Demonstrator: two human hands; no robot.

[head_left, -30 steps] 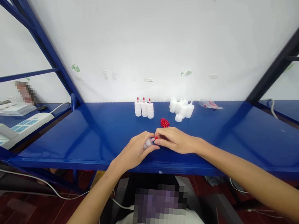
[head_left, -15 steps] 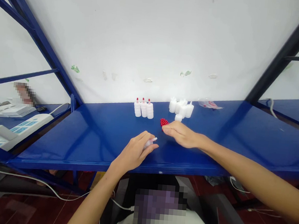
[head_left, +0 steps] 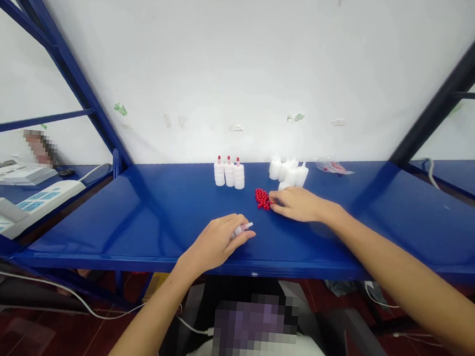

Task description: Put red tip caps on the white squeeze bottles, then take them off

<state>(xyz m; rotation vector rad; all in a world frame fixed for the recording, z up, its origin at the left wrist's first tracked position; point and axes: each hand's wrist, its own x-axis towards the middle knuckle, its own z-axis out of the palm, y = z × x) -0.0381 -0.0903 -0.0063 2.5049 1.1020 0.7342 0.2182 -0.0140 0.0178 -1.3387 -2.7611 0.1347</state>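
Observation:
My left hand (head_left: pixel 219 240) is closed round a small white squeeze bottle (head_left: pixel 239 230), tilted so that its bare nozzle points up and right. Most of the bottle's body is hidden in the palm. My right hand (head_left: pixel 297 204) rests at the right edge of a heap of small red caps (head_left: pixel 261 198) on the blue table. Its thumb and forefinger close on a red cap (head_left: pixel 272 201) there, partly covered by the fingers. Behind the heap, to the left, three white bottles (head_left: pixel 229 174) with red tips stand upright in a row.
Several white bottles without red tips (head_left: pixel 290 172) stand in a group behind my right hand. A clear plastic bag (head_left: pixel 335 167) with something red lies near the wall. Blue frame posts (head_left: pixel 116 162) bound the table (head_left: pixel 155 209); a white power strip (head_left: pixel 44 200) lies beyond the left one.
My right hand has left the nozzle of the held bottle and moved to the red caps, whose heap is more spread out. The nozzle's red cap is gone. My left hand has barely moved.

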